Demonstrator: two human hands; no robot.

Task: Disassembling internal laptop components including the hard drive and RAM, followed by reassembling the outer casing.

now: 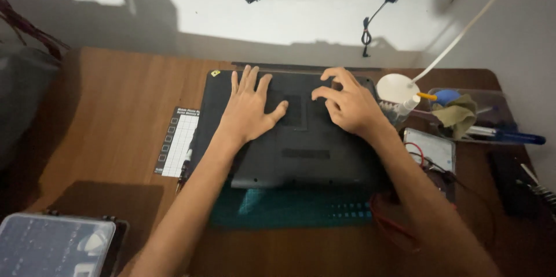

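While the dark laptop (301, 138) is lying underside up on the green mat (289, 210) at the middle of the wooden surface (116, 109), I am resting my left hand (249, 109) flat on its base, fingers spread wide, holding nothing. My right hand (347, 103) is curling its fingertips onto the rear panel, gripping nothing. I am judging the shell stiff, fairly heavy, smooth; side edges are offering the safest hold
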